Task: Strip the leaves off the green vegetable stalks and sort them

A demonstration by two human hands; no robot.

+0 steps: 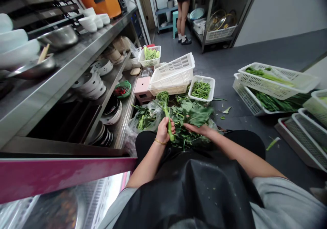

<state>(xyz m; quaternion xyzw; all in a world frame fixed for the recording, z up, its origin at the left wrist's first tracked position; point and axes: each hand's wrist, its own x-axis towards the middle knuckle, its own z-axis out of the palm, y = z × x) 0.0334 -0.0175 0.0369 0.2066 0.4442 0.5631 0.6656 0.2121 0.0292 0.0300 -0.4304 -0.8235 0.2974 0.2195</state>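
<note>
My left hand [165, 130] is wrapped round the thick stem of a broccolini stalk [166, 108], its floret head pointing up and away from me. To the right, my right hand [198, 128] has a broad dark green leaf [200, 116] lying over its palm, fingers pointing left and thumb partly hidden by the leaf. Below and behind both hands spreads a heap of leafy greens [181, 115] between my knees. A clear plastic bag [133, 127] with more greens lies at the left of the heap.
A small white basket of cut greens [201, 89] stands ahead, beside stacked white baskets [172, 72] and a pink stool [142, 87]. Steel shelving [84, 69] with bowls runs along my left. More vegetable baskets [270, 86] stand right. Another person [183, 14] stands at the back.
</note>
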